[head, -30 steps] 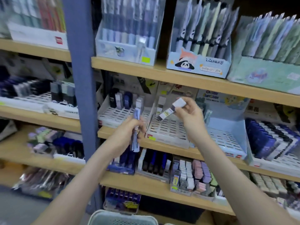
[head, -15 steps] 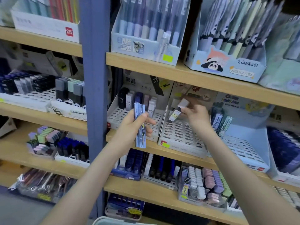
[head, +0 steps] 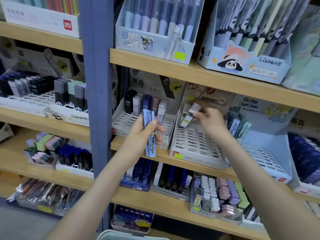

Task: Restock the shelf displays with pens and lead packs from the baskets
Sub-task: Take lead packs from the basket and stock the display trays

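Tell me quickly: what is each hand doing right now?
Left hand: closed, gripping a bundle of blue lead packs.
Right hand: closed, pinching a white lead pack above the white slotted tray.

Blue upright post [head: 96,101]; pastel erasers [head: 228,193] lower right.

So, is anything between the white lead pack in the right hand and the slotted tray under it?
Nothing visible is. The right hand pinches the white lead pack over the back rows of the white slotted tray, whose slots there show bare. The left hand with its blue packs is off to the left.
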Motion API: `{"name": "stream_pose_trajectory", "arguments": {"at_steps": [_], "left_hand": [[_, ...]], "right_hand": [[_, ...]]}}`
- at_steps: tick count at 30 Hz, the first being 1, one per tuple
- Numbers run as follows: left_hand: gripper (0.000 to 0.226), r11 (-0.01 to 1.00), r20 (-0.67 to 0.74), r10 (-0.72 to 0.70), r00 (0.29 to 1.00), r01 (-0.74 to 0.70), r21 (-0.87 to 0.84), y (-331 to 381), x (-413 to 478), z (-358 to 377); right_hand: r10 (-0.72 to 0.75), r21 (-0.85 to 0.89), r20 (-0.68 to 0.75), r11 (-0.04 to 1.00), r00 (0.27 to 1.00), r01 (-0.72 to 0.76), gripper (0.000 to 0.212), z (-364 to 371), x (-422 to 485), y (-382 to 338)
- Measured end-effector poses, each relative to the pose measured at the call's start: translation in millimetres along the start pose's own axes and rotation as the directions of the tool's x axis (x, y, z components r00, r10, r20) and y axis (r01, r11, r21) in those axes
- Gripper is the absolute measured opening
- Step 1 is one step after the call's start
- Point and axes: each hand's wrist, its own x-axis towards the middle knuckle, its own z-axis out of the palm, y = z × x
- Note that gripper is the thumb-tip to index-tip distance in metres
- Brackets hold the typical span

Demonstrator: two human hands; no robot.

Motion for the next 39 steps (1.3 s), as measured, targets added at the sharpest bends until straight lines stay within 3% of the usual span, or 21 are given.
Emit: {"name": "stream_pose_trajectory", "arguments": {"at_steps": [6, 12, 14, 24, 35, 37, 39], "left_hand": [[0.010, 1.000, 0.011, 0.002, 1.000, -0.003, 0.022, -1, 2, 5], [0.010, 1.000, 0.013, 0.005, 1.000, -0.005, 0.004, 1, 0, 3], [0.011, 1.000, 0.014, 0.002, 1.000, -0.002, 0.003, 1, 0, 3], [0.011, 0.999, 0.027, -0.020, 0.999, 0.021, -0.026, -1, 1, 5], [0.012, 0.998, 0.048, -0.020, 0.999, 0.023, -0.062, 1, 2, 10], [0.013, 0.996, 0.084, -0.027, 0.996, 0.034, -0.078, 2, 0, 11], [0.015, 0.993, 0.129, -0.050, 0.990, 0.063, -0.103, 4, -2, 15]], "right_hand": [[-0.161, -0.117, 0.039, 0.979, 0.986, 0.165, 0.035, 1, 0, -7], [-0.104, -0.049, 0.035, 0.993, 0.994, 0.105, 0.020, -1, 3, -4], [-0.153, -0.033, 0.048, 0.987, 0.987, 0.155, 0.015, 1, 2, -4], [-0.273, -0.187, 0.061, 0.942, 0.960, 0.280, 0.028, 7, 2, -1], [-0.203, -0.348, 0.083, 0.912, 0.976, 0.219, 0.033, 7, -2, 5], [-0.219, -0.318, 0.080, 0.919, 0.972, 0.233, 0.036, 3, -9, 2], [-0.291, -0.164, 0.084, 0.939, 0.953, 0.301, 0.037, -1, -24, -8]]}}
